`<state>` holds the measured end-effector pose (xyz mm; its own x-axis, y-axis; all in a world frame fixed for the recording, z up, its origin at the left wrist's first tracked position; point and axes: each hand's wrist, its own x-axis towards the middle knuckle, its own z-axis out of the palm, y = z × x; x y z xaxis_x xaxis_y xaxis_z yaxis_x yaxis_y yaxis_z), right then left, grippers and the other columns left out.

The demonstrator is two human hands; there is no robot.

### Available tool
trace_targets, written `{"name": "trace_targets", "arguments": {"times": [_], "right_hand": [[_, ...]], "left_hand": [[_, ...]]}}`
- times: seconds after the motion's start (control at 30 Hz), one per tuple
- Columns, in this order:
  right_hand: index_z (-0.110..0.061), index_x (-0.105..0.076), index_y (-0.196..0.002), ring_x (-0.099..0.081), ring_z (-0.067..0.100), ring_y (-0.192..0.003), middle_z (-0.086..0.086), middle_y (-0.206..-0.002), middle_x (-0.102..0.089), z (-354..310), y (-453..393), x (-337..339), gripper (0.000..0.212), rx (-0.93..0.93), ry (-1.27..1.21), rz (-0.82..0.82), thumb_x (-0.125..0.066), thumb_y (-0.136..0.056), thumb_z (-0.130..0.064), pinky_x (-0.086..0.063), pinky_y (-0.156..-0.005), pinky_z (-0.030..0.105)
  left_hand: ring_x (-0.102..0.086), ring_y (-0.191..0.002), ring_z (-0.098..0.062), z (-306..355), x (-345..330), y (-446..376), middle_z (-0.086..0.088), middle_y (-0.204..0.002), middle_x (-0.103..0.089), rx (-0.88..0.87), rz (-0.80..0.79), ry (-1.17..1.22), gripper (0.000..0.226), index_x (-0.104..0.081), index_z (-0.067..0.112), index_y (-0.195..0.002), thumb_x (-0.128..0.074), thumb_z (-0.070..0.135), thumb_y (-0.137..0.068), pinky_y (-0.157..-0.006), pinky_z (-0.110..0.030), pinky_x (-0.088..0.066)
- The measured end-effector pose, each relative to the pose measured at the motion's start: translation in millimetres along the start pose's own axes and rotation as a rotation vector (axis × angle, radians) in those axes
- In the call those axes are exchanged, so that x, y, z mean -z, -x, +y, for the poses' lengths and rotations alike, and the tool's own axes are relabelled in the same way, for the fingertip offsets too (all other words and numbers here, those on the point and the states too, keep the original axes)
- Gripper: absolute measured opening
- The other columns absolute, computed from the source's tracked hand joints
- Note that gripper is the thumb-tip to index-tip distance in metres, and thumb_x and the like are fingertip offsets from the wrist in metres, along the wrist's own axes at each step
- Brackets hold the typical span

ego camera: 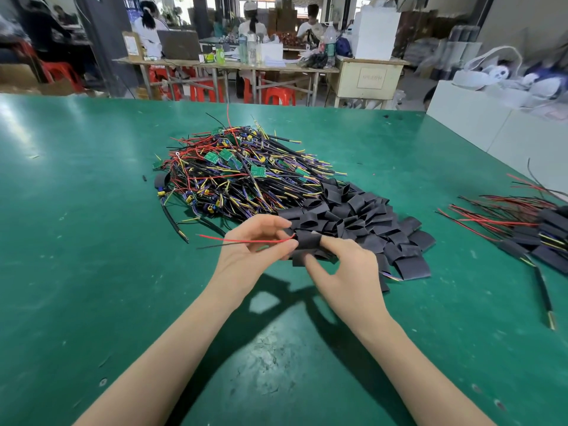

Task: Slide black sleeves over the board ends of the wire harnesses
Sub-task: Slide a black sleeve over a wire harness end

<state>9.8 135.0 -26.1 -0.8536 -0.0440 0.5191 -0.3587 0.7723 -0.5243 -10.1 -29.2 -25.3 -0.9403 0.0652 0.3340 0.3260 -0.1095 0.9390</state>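
Bare forearms reach in from the near edge of the green bench mat [92, 241], meeting over its middle. At the left hand [255, 241], thumb and fingers pinch a thin red-and-black wire pair [246, 241]; the right hand [341, 265] grips a short flat black sleeve [307, 239] between thumb and fingers, one fingertip showing just past its far edge.

Wire and sleeve meet between the hands, the sleeve's mouth turned left toward the harness. The harness runs roughly side to side, free tails trailing out past the left hand, its board end hidden where the sleeve begins, so how far the sleeve is on cannot be told. Judging by the grip, one hand steadies the leads while the other feeds the tube along that same axis.

Just beyond the right hand lies a heap of loose black sleeves [368, 222], touching the hands' far side and within easy reach. Farther out, behind the left hand, sits a tangle of unsleeved harnesses with small green boards [233, 170]. Well off to the right of the right hand rests a stack of sleeved harnesses [550, 232], apparently finished work kept apart from the supply.
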Motion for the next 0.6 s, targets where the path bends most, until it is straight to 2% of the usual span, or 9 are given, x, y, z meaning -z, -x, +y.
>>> {"name": "trace_targets", "arguments": {"times": [0.1, 0.2, 0.37, 0.5, 0.6], "right_hand": [[-0.012, -0.064, -0.124, -0.065, 0.023, -0.096, 0.003, -0.106, -0.07, 1.5, -1.7, 3.3, 0.039, 0.055, -0.107, 0.055, -0.069, -0.085, -0.013, -0.05, -0.087, 0.041], [-0.017, -0.051, -0.138, -0.065, 0.024, -0.098, 0.003, -0.115, -0.068, 0.1, -0.7, 3.8, 0.05, 0.104, -0.143, 0.072, -0.065, -0.09, -0.015, -0.051, -0.089, 0.038], [-0.007, -0.06, -0.127, -0.058, 0.016, -0.075, 0.005, -0.092, -0.066, 2.2, 0.7, 0.6, 0.038, 0.237, -0.102, 0.08, -0.064, -0.09, -0.011, -0.049, -0.072, 0.032], [-0.006, -0.064, -0.122, -0.055, 0.015, -0.067, 0.004, -0.083, -0.063, 4.2, 1.7, -0.1, 0.034, 0.271, -0.084, 0.077, -0.067, -0.088, -0.011, -0.048, -0.065, 0.031], [-0.005, -0.065, -0.121, -0.051, 0.014, -0.063, 0.004, -0.077, -0.06, 6.7, 2.0, -1.2, 0.035, 0.272, -0.064, 0.085, -0.069, -0.087, -0.011, -0.047, -0.061, 0.03]], "left_hand": [[-0.069, -0.069, -0.014, -1.2, 0.6, -2.2, -0.004, -0.076, -0.072, 0.087, 0.067, 0.148, 0.015, -0.073, 0.006, -0.085, -0.075, -0.002, -0.072, -0.066, -0.02, -0.055], [-0.071, -0.07, -0.018, -2.8, 3.2, -4.1, -0.008, -0.076, -0.074, 0.097, 0.086, 0.154, 0.012, -0.076, 0.011, -0.08, -0.077, 0.01, -0.067, -0.067, -0.022, -0.056], [-0.071, -0.068, -0.017, -6.0, 5.2, -4.5, -0.006, -0.075, -0.074, 0.096, 0.064, 0.138, 0.013, -0.078, 0.017, -0.075, -0.08, 0.021, -0.063, -0.067, -0.022, -0.056], [-0.07, -0.069, -0.018, -8.1, 7.1, -4.9, -0.007, -0.075, -0.073, 0.102, 0.046, 0.111, 0.016, -0.077, 0.016, -0.074, -0.082, 0.026, -0.061, -0.07, -0.025, -0.056], [-0.067, -0.069, -0.016, -9.9, 4.4, -3.9, -0.005, -0.075, -0.072, 0.153, 0.02, 0.111, 0.008, -0.076, 0.018, -0.071, -0.079, 0.023, -0.065, -0.071, -0.026, -0.055]]}}
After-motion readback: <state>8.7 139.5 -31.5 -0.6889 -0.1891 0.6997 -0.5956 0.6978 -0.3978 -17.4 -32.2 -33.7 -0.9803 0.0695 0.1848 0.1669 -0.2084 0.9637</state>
